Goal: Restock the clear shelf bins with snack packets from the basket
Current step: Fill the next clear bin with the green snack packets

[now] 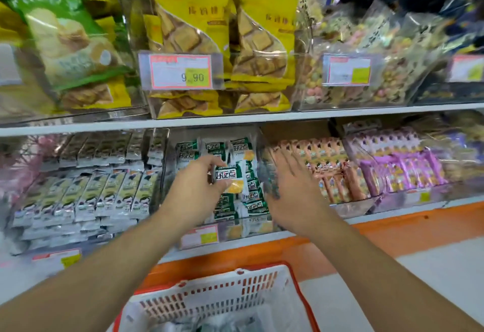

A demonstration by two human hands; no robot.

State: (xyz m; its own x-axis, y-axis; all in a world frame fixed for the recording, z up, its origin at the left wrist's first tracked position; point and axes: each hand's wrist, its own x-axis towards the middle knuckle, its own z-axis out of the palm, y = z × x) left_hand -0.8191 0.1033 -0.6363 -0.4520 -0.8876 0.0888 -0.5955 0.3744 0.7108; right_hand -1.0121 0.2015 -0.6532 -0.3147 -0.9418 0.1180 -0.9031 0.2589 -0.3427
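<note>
Above the clear plastic bin on the lower shelf, an upright green-and-white snack packet is pinched by the left hand, while the right hand is held open beside it.

Orange shelf base, white floor, 9.90 price tag up top.

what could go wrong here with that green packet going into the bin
1. The left hand pinches the green packet by one edge only, so it might slip and drop toward the basket or floor.
2. The clear bin already looks crowded with green packets, so pushing another in could knock some out of line or over the front lip.
3. The right hand is motion-blurred beside the stack and might bump it.
</note>
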